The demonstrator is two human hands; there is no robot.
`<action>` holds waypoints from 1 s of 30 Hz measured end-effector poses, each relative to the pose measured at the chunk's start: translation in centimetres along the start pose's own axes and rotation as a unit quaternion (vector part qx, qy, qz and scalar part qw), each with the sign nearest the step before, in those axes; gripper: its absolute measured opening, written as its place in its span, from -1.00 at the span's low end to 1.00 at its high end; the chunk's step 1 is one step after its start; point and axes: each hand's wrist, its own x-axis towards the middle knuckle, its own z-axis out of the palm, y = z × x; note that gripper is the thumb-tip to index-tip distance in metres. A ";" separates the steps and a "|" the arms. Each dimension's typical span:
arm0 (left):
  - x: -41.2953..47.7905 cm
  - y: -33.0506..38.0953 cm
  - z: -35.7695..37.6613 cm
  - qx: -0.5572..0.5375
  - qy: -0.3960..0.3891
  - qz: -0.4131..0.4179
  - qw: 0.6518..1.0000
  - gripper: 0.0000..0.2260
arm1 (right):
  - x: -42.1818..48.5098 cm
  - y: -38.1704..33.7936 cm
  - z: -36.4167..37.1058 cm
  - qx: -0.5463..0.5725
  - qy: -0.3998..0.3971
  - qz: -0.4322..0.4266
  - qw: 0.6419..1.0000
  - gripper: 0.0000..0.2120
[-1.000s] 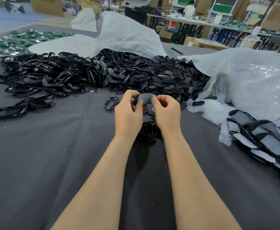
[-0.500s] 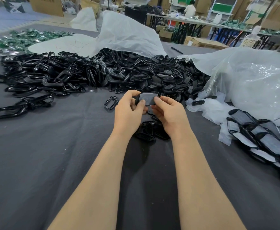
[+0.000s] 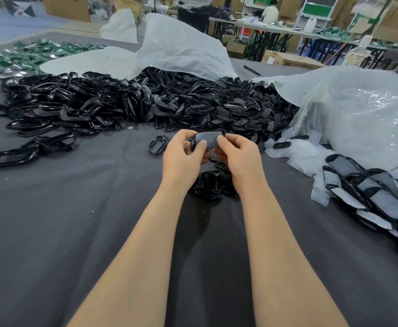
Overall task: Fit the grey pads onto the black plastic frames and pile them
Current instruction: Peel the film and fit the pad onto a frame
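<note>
My left hand point(image 3: 181, 159) and my right hand point(image 3: 236, 156) both grip one black plastic frame with a grey pad point(image 3: 208, 141) on its face, held above the table's middle. Both thumbs press on the pad. Beneath my hands lies a small heap of black frames point(image 3: 213, 185). A long mound of loose black frames point(image 3: 146, 102) stretches across the table behind. At the right edge sits a pile of grey pads on white backing point(image 3: 377, 199).
A single small black frame point(image 3: 157, 144) lies left of my hands. A white sack point(image 3: 176, 48) covers the back of the mound, and a clear plastic bag point(image 3: 363, 114) bulges at the right. The table has a dark grey cloth point(image 3: 75, 220). Green parts point(image 3: 35, 51) lie far left.
My right hand has shifted its grip, with its thumb now up on the pad beside the left thumb. The frame sits at about the same spot.
</note>
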 end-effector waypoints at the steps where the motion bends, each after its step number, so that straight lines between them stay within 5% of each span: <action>1: 0.0 0.0 0.0 -0.003 0.000 -0.002 1.000 -0.83 | -0.1 0.0 0.1 -0.017 0.004 -0.012 1.000 -0.92; 13: -0.1 0.2 0.0 -0.050 -0.032 -0.052 0.997 -0.86 | -0.5 -0.1 0.2 -0.131 0.009 -0.070 0.989 -0.91; 21: -0.1 0.2 0.2 -0.055 0.018 -0.065 0.996 -0.87 | -1.3 -0.1 1.1 -0.206 0.079 -0.188 0.957 -0.89; 30: -0.2 0.0 0.4 -0.017 0.022 -0.050 0.998 -0.89 | -1.3 -0.4 1.9 -0.121 0.057 -0.070 0.989 -0.92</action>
